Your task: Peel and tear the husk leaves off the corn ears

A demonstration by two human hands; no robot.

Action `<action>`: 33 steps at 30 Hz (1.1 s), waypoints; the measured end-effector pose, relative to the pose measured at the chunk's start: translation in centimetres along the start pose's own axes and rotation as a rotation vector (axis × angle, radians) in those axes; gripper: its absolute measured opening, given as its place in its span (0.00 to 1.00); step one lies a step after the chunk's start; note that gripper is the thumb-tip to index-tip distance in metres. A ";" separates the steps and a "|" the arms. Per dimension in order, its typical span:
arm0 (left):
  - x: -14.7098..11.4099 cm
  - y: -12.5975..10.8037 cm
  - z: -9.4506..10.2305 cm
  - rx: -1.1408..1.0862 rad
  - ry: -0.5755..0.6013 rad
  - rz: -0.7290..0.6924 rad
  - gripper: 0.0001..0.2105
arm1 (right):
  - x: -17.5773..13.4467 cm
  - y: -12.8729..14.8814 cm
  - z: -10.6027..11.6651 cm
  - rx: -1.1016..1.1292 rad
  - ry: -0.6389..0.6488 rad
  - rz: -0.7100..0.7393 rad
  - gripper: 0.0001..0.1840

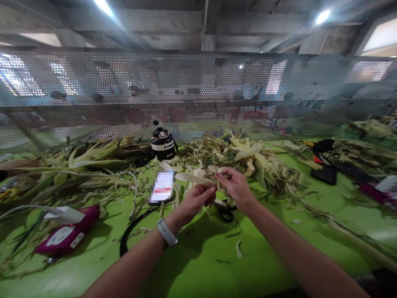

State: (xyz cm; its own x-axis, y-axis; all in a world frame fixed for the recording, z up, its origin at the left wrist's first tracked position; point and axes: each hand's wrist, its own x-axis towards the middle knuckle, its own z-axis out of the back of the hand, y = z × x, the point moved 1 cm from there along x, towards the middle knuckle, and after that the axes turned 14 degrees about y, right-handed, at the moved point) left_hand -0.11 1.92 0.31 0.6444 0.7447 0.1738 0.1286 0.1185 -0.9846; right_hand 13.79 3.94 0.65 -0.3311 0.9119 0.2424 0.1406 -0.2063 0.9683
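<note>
My left hand (198, 198), a pale watch band on its wrist, pinches the end of a pale corn husk strip (190, 178) that sticks out to the left. Close beside it, my right hand (232, 185) has thumb and forefinger pinched together on husk pieces at the same spot. Just behind the fingers shows a pale, rounded bundle of husk (200, 172). Below my right hand lie black-handled scissors (226, 213), partly covered by husk bits. A lit phone (161, 186) lies on the green table (198, 265) left of my hands.
Heaps of dry corn husks (251, 153) line the back of the table. A black drink bottle (163, 142) stands among them before a perforated metal screen (186, 82). At left is a purple power strip (68, 236) with a white charger; at right, a black phone (323, 174).
</note>
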 end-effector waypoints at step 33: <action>0.2 1.4 1.2 -0.536 -0.082 -0.026 0.13 | -0.5 2.0 0.3 -0.081 0.278 -0.248 0.13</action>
State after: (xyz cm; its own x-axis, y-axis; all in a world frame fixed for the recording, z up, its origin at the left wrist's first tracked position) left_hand -0.70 3.01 -1.02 0.5779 0.7972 0.1749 0.5237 -0.1979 -0.8286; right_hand 14.50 3.21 2.45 -0.5876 0.8091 -0.0039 -0.0461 -0.0287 0.9985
